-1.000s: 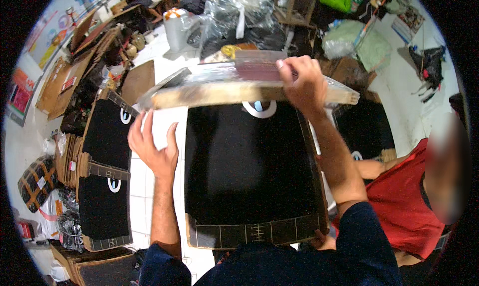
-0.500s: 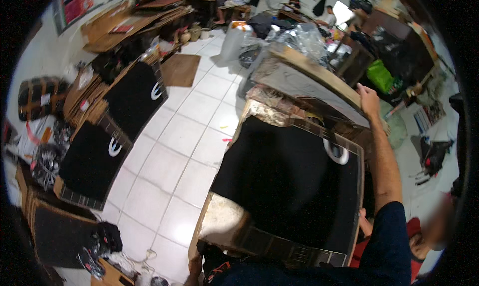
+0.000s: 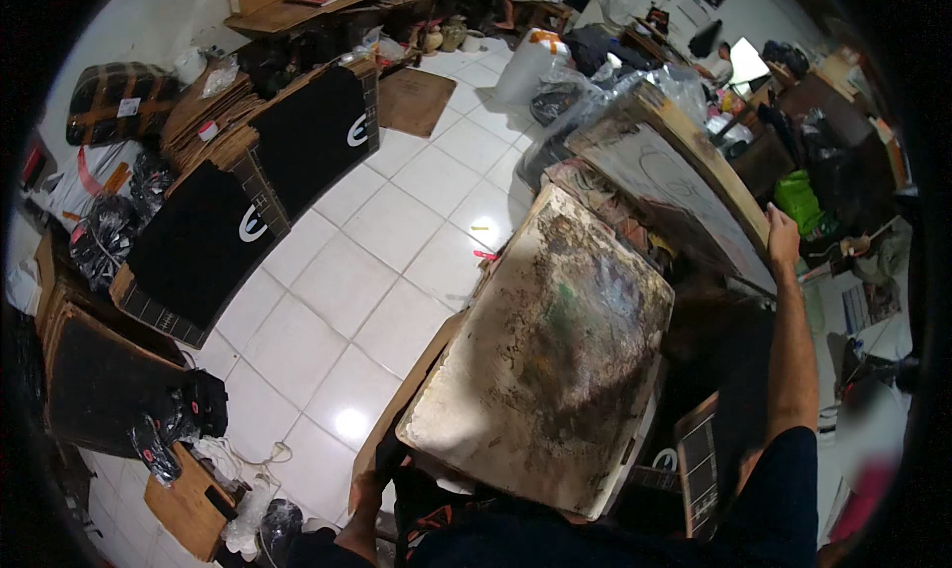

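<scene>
My right hand (image 3: 781, 233) is wrapped around the near end of the wooden-framed printing screen (image 3: 674, 171), which is tilted up beyond the worktop. At the lower edge, my left hand (image 3: 365, 493) closes on the near end of a long brown board (image 3: 416, 380) beside the worktop; its fingers are partly hidden. Between my hands lies the bare worktop (image 3: 555, 340), off-white and stained with dark and coloured paint. Low on the right, a black fabric panel (image 3: 645, 479) with a white curved mark and gridded border is partly in shadow, near a bit of another person's arm.
Two black panels (image 3: 188, 241) with white marks rest on stacked cardboard at the left. Below them are a dark board (image 3: 109, 380) and a wooden piece (image 3: 183, 504) with cords. White floor tiles (image 3: 342, 281) run between. A green bag (image 3: 798, 203) and plastic bags stand beyond the screen.
The black panel has left the worktop toward the lower right, baring the stained surface. My view has swung, and my right hand still holds the screen.
</scene>
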{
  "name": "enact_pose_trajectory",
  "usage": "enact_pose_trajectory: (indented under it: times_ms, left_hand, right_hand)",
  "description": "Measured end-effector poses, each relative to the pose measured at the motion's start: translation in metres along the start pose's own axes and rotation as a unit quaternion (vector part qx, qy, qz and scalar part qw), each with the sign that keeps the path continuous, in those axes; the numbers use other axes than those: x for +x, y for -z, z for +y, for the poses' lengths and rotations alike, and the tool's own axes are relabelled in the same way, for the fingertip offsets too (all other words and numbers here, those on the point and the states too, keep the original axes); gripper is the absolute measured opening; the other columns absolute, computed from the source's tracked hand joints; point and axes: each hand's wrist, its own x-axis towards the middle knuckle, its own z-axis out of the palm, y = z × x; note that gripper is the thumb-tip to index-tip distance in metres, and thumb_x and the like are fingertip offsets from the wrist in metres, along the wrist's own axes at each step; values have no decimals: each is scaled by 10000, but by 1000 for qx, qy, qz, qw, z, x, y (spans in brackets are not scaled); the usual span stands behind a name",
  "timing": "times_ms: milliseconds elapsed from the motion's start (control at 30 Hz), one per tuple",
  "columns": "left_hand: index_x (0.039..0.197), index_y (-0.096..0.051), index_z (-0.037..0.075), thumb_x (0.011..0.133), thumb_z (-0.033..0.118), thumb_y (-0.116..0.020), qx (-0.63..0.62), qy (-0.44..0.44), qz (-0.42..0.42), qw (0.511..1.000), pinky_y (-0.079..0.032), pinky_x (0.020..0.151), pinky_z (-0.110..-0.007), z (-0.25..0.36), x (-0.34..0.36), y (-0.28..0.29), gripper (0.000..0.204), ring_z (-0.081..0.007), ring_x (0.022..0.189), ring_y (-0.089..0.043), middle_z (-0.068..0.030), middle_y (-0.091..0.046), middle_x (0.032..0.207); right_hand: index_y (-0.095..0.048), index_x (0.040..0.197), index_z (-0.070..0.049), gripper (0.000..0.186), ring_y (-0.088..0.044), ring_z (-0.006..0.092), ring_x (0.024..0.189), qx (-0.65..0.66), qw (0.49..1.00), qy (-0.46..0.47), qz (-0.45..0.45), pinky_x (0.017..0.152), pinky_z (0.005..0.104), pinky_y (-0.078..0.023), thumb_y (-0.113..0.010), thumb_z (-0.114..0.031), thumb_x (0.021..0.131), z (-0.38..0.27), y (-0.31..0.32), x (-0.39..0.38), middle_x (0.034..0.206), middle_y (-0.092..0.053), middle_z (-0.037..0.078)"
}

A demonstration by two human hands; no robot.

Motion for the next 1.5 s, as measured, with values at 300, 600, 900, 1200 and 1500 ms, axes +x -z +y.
enact_pose_trajectory:
  times_ms: [300,600,900,1200,1500]
  left_hand:
    - [851,-708,66,994,251,-591,160,-34,259,952,-535,674,-510,120,117,192,262,-410,821,-698,-206,-717,862]
    - [1019,-719,-19,960,254,-739,56,-96,460,881,-526,782,-369,158,5,522,281,-222,813,-669,-136,-742,914]
    - [775,-589,38,1014,309,-693,-171,-137,497,840,-381,688,-309,39,-12,649,376,-101,749,-435,28,-543,775]
    - [616,-490,81,999,302,-701,-245,-114,264,926,-295,556,-321,80,83,351,490,-95,622,-354,64,-434,628]
    - [716,-634,-30,956,326,-723,-192,-85,56,976,-457,602,-379,202,154,176,438,-149,610,-496,-68,-603,623]
  right_hand:
    - [-746,1198,-108,592,-662,409,1141,-14,1000,11,-15,977,471,-488,-510,-599,966,-14,5,2,1181,-728,198]
    - [-722,1301,-199,616,-646,406,1221,-26,999,14,-23,1048,518,-480,-492,-633,930,-8,-2,23,1285,-707,182]
    - [-708,1326,-220,602,-643,396,1235,-28,1000,3,-13,1064,516,-487,-503,-628,932,-9,-7,13,1304,-702,168]
    - [-713,1310,-319,547,-650,411,1216,-52,999,-7,-9,1060,512,-496,-504,-640,920,-16,-2,-17,1295,-705,161]
    - [-732,1270,-281,553,-655,406,1201,-53,999,-8,9,1032,509,-498,-494,-633,916,-7,-10,-10,1271,-714,162]
